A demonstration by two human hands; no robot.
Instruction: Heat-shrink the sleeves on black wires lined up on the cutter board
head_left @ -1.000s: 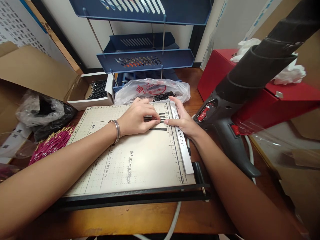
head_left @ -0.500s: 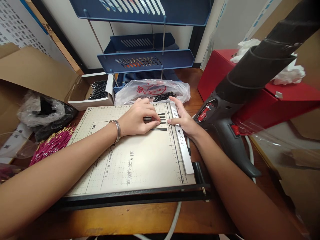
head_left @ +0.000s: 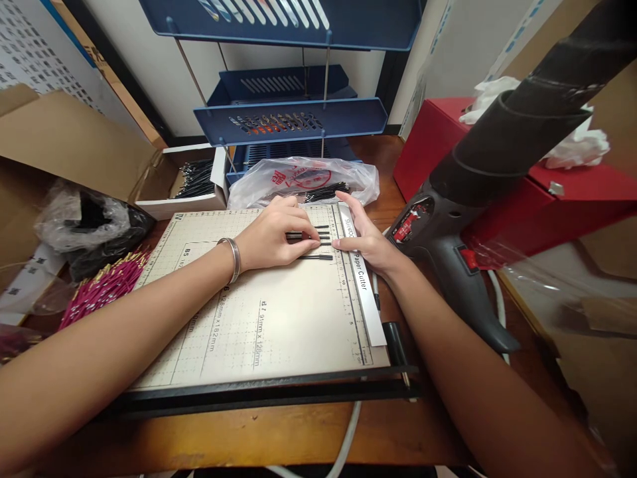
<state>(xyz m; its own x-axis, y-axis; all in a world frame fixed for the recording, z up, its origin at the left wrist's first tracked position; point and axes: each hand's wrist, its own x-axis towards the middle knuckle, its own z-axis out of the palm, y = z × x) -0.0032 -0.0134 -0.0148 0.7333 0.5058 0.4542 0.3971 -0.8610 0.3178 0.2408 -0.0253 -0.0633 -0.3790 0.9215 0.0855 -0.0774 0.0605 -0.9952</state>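
A cream paper cutter board with printed grid lines lies before me, a white strip marked "Paper Cutter" along its right side. My left hand rests on the board's upper part, thumb and fingertips pinched on a thin black cord. Several more black cords lie side by side there, one just below the fingers; their left ends are partly hidden by the hand. My right hand straddles the white strip, fingers apart, its thumb tip close to the cord ends. Whether the thumb touches them I cannot tell.
Behind the board sit a clear plastic bag with black cords and a blue tiered rack. A white box of black cords and a magenta cord bundle are at left. A grey heat gun and red box stand right.
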